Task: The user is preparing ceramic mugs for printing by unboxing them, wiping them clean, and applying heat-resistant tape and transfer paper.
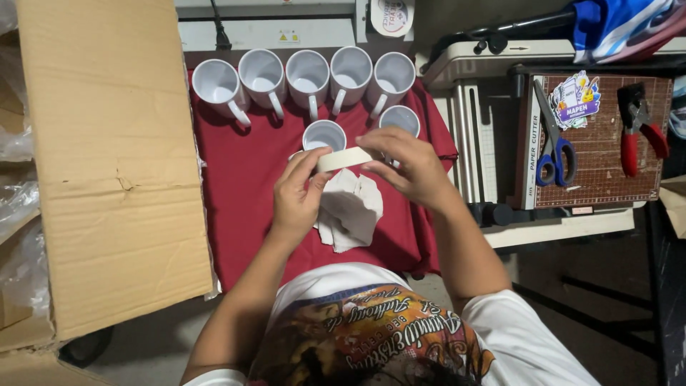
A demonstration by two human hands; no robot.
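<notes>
Tape: flat cream roll of masking tape (pixel 343 159), held over the red cloth (pixel 236 186)
Left hand (pixel 296 194): fingers pinched on its near end
Right hand (pixel 409 166): fingers clamped on its far end
Behind: white ceramic mugs (pixel 307 75)

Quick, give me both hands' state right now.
Left hand: closed on one end of the roll of tape.
Right hand: closed on the tape's other end.

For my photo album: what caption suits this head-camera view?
Both hands hold a roll of masking tape above white mugs on red cloth.
</notes>
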